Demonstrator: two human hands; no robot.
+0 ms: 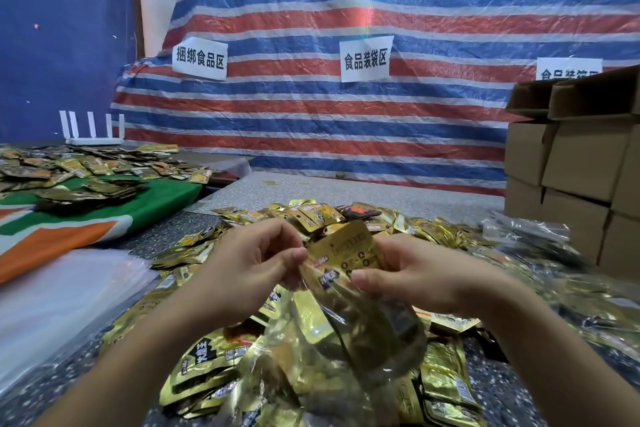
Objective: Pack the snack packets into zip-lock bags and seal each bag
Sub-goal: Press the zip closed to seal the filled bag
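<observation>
1. Heaped gold snack packets (214,367) cover the table (381,194) right below my view.
2. My zip-lock bag (343,329) hangs part-filled between both hands.
3. Left hand (249,260) and right hand (415,274) pinch its mouth; I'd seat that top packet (349,250) fully before pressing the zip closed.

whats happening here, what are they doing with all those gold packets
A person is packing snacks at a table. Both hands hold a clear zip-lock bag at its mouth: the left hand pinches one side, the right hand grips the other. The bag already holds several gold packets, and one gold packet sticks up out of the opening, so it is not sealed yet. A big heap of loose packets lies underneath, with cardboard boxes stacked at the right.
</observation>
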